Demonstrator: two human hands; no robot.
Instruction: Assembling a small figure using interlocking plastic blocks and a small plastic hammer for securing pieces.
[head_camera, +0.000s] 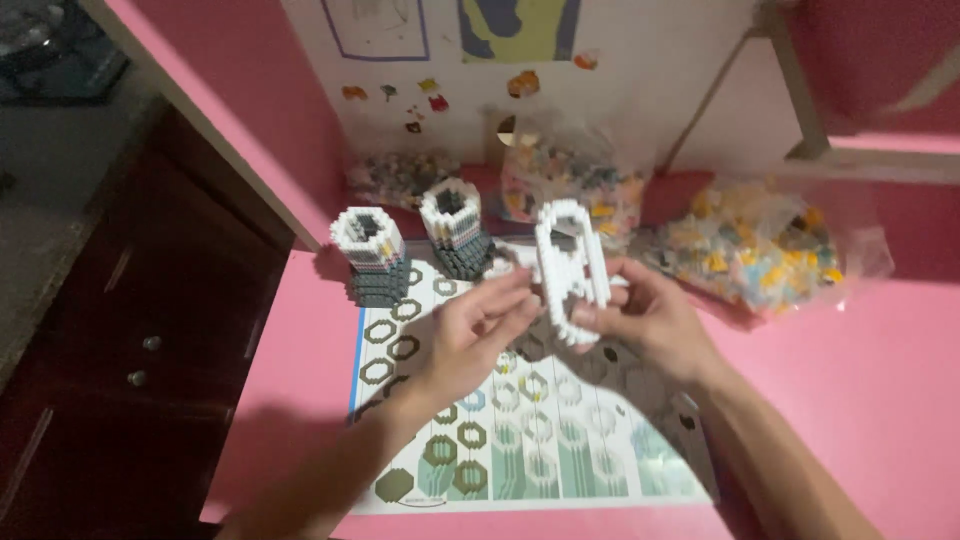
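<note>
Two clear plastic bags at the back of the pink desk (880, 400): middle bag (570, 185) and right bag (760, 245), both stuffed with small mixed-colour bricks, yellow and orange among them. Held above the instruction sheet (530, 440): white brick ring (570, 270), long axis running up toward the wall, open face toward the camera. Left hand (480, 325) pinching its lower left edge; right hand (640, 315) gripping the lower right. Two brick towers (410, 250) standing left.

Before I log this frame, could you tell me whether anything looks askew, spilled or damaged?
Nothing stands out. Both hands, left and right, hold a white brick ring above the instruction sheet. Two brick towers stand upright; the brick bags look closed.
</note>
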